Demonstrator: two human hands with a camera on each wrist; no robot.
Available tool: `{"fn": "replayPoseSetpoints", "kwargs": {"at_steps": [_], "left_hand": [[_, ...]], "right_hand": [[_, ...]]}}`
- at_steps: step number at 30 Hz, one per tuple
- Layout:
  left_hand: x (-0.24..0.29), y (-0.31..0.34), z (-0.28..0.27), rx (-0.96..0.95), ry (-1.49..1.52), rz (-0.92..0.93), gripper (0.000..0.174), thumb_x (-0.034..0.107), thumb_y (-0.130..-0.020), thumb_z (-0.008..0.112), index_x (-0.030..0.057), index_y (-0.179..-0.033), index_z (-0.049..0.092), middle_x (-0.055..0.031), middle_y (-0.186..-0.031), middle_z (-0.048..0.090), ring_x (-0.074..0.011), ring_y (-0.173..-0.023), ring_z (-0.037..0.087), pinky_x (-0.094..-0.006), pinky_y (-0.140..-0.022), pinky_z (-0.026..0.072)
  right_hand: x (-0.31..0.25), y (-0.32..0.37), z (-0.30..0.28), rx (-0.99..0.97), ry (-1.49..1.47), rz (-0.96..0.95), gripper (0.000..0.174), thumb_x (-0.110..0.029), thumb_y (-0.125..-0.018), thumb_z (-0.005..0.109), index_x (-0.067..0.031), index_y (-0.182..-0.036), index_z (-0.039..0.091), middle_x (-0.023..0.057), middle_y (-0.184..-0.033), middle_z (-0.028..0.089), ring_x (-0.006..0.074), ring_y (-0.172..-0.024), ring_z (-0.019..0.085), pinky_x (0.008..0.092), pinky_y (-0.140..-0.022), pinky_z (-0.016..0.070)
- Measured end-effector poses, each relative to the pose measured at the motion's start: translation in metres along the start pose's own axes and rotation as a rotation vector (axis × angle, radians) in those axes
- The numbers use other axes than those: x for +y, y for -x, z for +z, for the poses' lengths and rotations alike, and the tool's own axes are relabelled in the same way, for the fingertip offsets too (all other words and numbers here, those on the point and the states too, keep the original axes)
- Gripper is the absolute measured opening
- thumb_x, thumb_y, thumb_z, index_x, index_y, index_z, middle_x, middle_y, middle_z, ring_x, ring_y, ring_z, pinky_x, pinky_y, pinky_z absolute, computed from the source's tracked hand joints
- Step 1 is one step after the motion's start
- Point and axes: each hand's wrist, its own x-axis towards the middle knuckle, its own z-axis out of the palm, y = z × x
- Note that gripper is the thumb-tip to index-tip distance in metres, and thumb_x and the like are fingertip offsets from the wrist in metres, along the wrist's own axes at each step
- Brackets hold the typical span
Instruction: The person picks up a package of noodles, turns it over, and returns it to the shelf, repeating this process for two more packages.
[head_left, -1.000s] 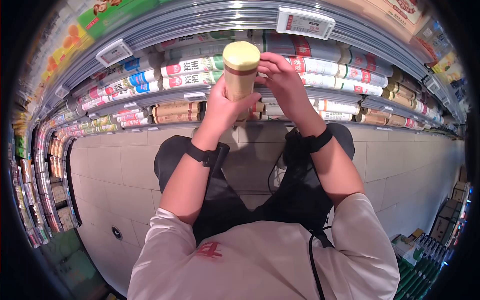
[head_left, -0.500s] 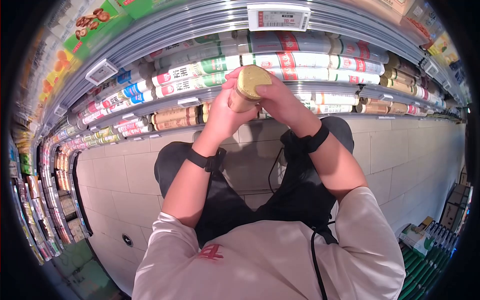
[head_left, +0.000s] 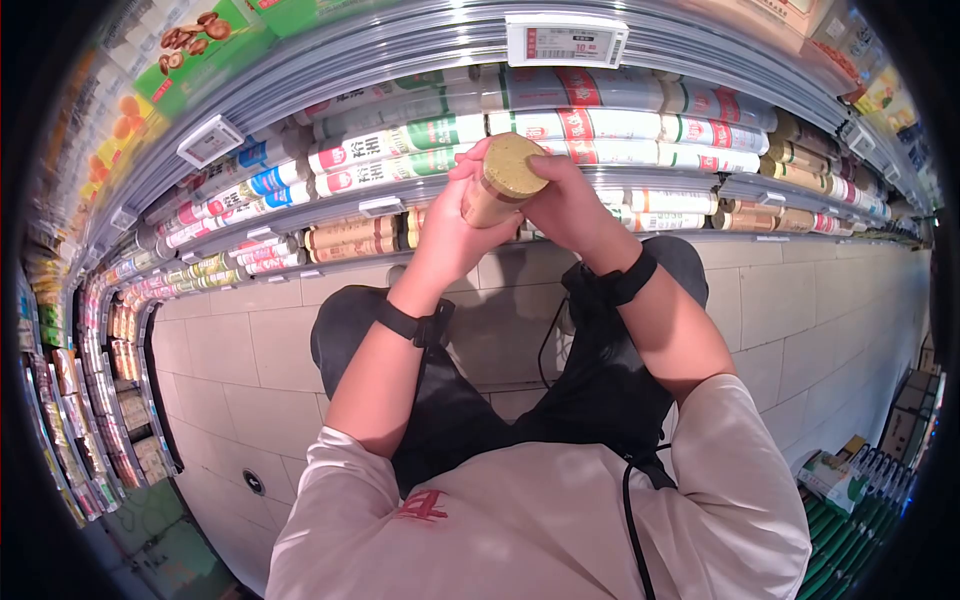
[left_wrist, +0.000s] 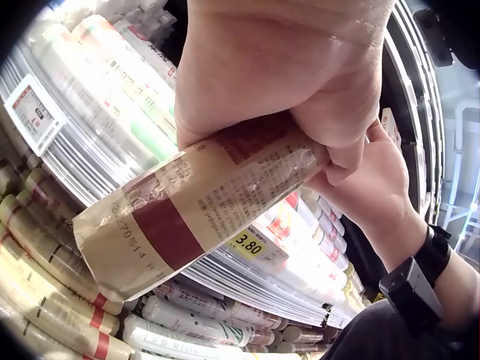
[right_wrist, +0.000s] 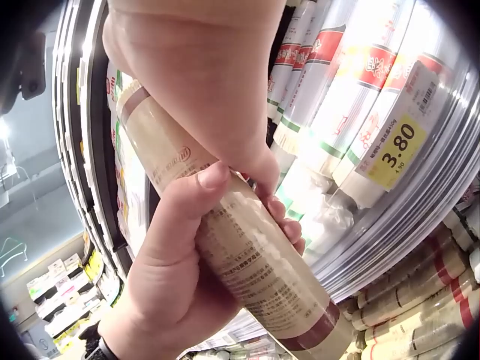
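Note:
A tan paper-wrapped pack of dried noodles point(head_left: 514, 168), round like a tube with dark red bands, is held up between both hands in front of the shelves. My left hand point(head_left: 450, 235) wraps round its body, the thumb lying across the printed side in the right wrist view. At the upper end my right hand point(head_left: 572, 205) grips the pack, its thumb on the rim of the round end. Small print covers the wrapper point(left_wrist: 225, 196) in the left wrist view. The fingers of my right hand are partly hidden behind the pack in the head view.
Shelves ahead carry stacked rows of white packs point(head_left: 590, 124) with red and green labels. Tan packs point(head_left: 350, 235) lie on the lower shelf. A price tag point(head_left: 567, 42) hangs on the shelf edge above. My bent knees point(head_left: 350, 325) flank the tiled floor point(head_left: 250, 350).
The right hand, at first beside the pack with fingers spread, has come onto its upper end and grips it. The pack's top has moved lower in the head view. Little differs over the last half second.

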Motion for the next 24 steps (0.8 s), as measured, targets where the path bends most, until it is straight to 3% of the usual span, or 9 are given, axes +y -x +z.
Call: {"fn": "replayPoseSetpoints", "kwargs": {"at_steps": [10, 13, 24], "left_hand": [[-0.001, -0.001, 0.0, 0.012, -0.112, 0.004, 0.056, 0.013, -0.077, 0.083, 0.0039, -0.125, 0.055, -0.0083, -0.114, 0.066, -0.0174, -0.102, 0.065, -0.0324, -0.087, 0.0534], [-0.002, -0.002, 0.0, -0.006, -0.118, 0.022, 0.056, 0.013, -0.077, 0.083, 0.004, -0.124, 0.055, -0.0087, -0.114, 0.066, -0.0175, -0.102, 0.065, -0.0326, -0.086, 0.0535], [-0.003, -0.001, 0.001, -0.018, -0.11, 0.035, 0.057, 0.013, -0.078, 0.082, 0.0042, -0.126, 0.054, -0.0088, -0.114, 0.066, -0.0184, -0.103, 0.065, -0.0332, -0.088, 0.052]], "right_hand": [[-0.002, 0.0, -0.005, 0.012, -0.059, 0.009, 0.048, -0.032, -0.095, 0.042, 0.0024, -0.126, 0.055, 0.0179, -0.126, 0.063, 0.0246, -0.12, 0.059, 0.0377, -0.106, 0.043], [-0.007, 0.002, -0.002, 0.053, -0.024, 0.059, 0.047, -0.035, -0.093, 0.049, 0.0015, -0.123, 0.056, 0.0198, -0.128, 0.061, 0.0275, -0.126, 0.054, 0.0407, -0.112, 0.0361], [0.005, -0.001, -0.012, 0.086, -0.017, 0.024, 0.039, -0.032, -0.093, 0.051, 0.0004, -0.112, 0.06, 0.0145, -0.114, 0.066, 0.0255, -0.119, 0.056, 0.0406, -0.114, 0.0336]]}}
